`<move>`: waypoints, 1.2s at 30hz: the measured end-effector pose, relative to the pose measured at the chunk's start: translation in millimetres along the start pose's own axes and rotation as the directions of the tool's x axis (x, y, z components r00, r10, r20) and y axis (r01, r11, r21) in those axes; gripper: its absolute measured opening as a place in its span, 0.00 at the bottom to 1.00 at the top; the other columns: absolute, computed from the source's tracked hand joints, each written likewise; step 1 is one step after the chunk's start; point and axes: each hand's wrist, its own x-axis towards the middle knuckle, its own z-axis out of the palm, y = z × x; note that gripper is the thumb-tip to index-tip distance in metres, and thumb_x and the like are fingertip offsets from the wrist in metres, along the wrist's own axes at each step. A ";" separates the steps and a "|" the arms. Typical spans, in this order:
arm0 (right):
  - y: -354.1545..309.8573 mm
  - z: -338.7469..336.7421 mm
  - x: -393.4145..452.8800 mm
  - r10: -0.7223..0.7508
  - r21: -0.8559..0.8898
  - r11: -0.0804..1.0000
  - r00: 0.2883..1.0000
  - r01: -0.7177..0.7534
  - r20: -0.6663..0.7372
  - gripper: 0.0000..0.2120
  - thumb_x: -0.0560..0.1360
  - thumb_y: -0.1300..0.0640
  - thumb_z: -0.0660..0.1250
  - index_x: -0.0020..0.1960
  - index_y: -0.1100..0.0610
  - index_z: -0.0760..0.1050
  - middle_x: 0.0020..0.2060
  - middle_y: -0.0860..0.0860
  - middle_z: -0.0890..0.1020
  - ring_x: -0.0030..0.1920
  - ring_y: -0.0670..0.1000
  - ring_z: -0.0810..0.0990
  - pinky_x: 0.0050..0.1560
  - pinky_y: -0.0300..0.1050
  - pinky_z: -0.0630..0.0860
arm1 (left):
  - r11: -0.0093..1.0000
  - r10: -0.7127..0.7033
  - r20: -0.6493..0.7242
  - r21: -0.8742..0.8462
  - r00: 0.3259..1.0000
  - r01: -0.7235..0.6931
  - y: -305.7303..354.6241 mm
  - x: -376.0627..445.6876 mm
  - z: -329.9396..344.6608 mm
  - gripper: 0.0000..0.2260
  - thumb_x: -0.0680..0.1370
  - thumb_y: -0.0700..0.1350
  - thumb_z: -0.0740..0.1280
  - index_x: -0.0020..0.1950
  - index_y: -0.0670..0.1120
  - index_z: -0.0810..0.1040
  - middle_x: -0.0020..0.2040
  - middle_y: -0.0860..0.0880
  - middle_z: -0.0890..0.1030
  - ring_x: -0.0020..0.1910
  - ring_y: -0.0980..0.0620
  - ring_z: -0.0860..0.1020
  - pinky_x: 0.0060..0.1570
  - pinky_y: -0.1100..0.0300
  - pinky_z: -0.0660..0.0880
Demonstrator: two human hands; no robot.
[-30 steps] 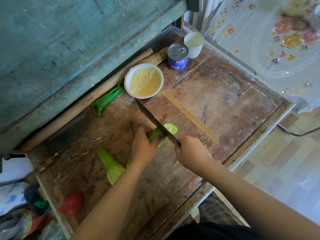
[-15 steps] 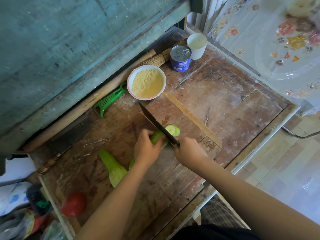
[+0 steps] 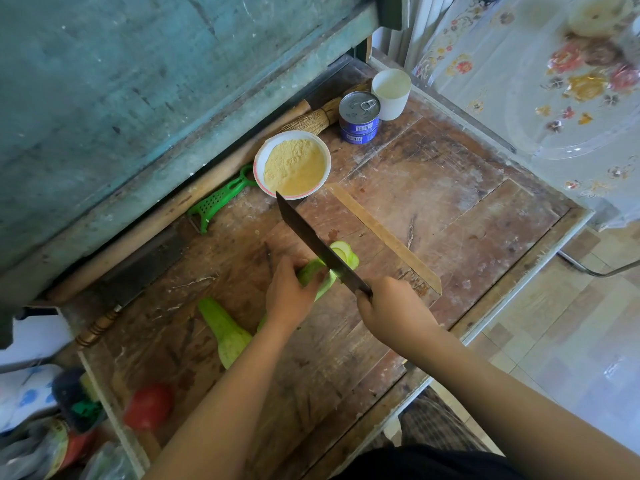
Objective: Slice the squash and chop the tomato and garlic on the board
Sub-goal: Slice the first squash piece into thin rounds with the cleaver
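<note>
My left hand (image 3: 289, 296) presses down on a pale green peeled squash piece (image 3: 311, 273) lying on the worn wooden board (image 3: 346, 341). My right hand (image 3: 391, 308) grips the handle of a dark cleaver (image 3: 318, 245), whose blade crosses the squash end. Round slices (image 3: 346, 254) lie just beyond the blade. A second squash piece (image 3: 225, 330) lies to the left of my left arm. A red tomato (image 3: 149, 407) sits at the board's near left corner. I see no garlic.
A white bowl of yellow powder (image 3: 293, 164) stands just past the knife tip. A green peeler (image 3: 221, 197), a blue can (image 3: 359, 117), a white cup (image 3: 391, 93) and a straw brush (image 3: 311, 119) line the back. A second cleaver (image 3: 138, 275) lies at left.
The view has shifted slightly. The knife has lifted and come down again on the squash, and another slice lies beyond the blade.
</note>
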 end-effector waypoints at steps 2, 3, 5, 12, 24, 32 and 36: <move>0.4 1.7 -0.5 0.004 -0.002 1.000 1.000 -0.004 0.002 0.13 0.81 0.56 0.54 0.41 0.58 0.72 0.26 0.50 0.70 0.25 0.50 0.68 0.26 0.41 0.62 | 1.000 0.004 0.001 -0.005 1.000 -0.004 -0.5 -0.1 0.0 0.16 0.72 0.60 0.69 0.51 0.51 0.70 0.48 0.54 0.77 0.48 0.52 0.77 0.45 0.54 0.74; 0.4 1.9 -0.7 0.005 -0.002 1.000 1.000 -0.005 0.001 0.13 0.81 0.56 0.54 0.41 0.57 0.71 0.27 0.50 0.70 0.25 0.50 0.68 0.26 0.41 0.62 | 1.000 0.006 0.002 -0.006 1.000 -0.006 -0.5 -0.2 -0.2 0.16 0.72 0.60 0.69 0.51 0.51 0.70 0.48 0.54 0.77 0.48 0.52 0.77 0.45 0.53 0.74; 0.1 1.8 -1.4 0.009 0.002 1.000 1.000 -0.009 0.001 0.13 0.81 0.56 0.54 0.40 0.56 0.70 0.27 0.50 0.70 0.25 0.50 0.68 0.26 0.41 0.62 | 1.000 0.004 0.007 -0.002 1.000 -0.004 -0.4 -0.5 -0.3 0.16 0.72 0.60 0.69 0.51 0.51 0.70 0.49 0.53 0.77 0.48 0.51 0.77 0.45 0.54 0.74; -3.3 2.8 0.6 0.031 -0.008 0.999 0.999 -0.031 0.023 0.14 0.81 0.56 0.54 0.42 0.59 0.72 0.28 0.51 0.70 0.26 0.51 0.68 0.25 0.41 0.62 | 1.000 -0.017 0.020 -0.003 1.000 0.017 -0.7 -0.3 -0.2 0.19 0.72 0.60 0.69 0.51 0.49 0.70 0.50 0.50 0.78 0.48 0.48 0.77 0.45 0.52 0.73; -8.5 8.5 14.8 0.085 -0.021 0.996 0.995 -0.084 0.043 0.14 0.80 0.57 0.55 0.37 0.59 0.68 0.29 0.52 0.70 0.26 0.52 0.68 0.26 0.40 0.62 | 1.000 -0.014 0.043 -0.007 0.999 0.014 4.0 0.2 -3.9 0.18 0.73 0.58 0.69 0.48 0.48 0.66 0.46 0.49 0.75 0.43 0.48 0.74 0.38 0.56 0.66; -7.9 19.9 32.1 0.137 -0.010 0.991 0.988 -0.136 0.074 0.13 0.79 0.57 0.55 0.37 0.58 0.69 0.31 0.53 0.71 0.30 0.54 0.71 0.30 0.42 0.68 | 1.000 -0.030 0.043 -0.006 0.999 0.030 3.1 2.2 -3.4 0.16 0.73 0.57 0.70 0.49 0.50 0.67 0.48 0.51 0.76 0.46 0.48 0.76 0.40 0.56 0.67; -3.4 22.7 33.7 0.140 0.008 0.990 0.988 -0.141 0.072 0.12 0.80 0.56 0.55 0.42 0.60 0.71 0.30 0.52 0.71 0.30 0.54 0.71 0.28 0.42 0.65 | 0.999 -0.032 0.038 0.028 0.999 0.030 2.7 2.7 -3.2 0.16 0.74 0.58 0.68 0.51 0.50 0.67 0.50 0.52 0.75 0.49 0.48 0.76 0.42 0.57 0.68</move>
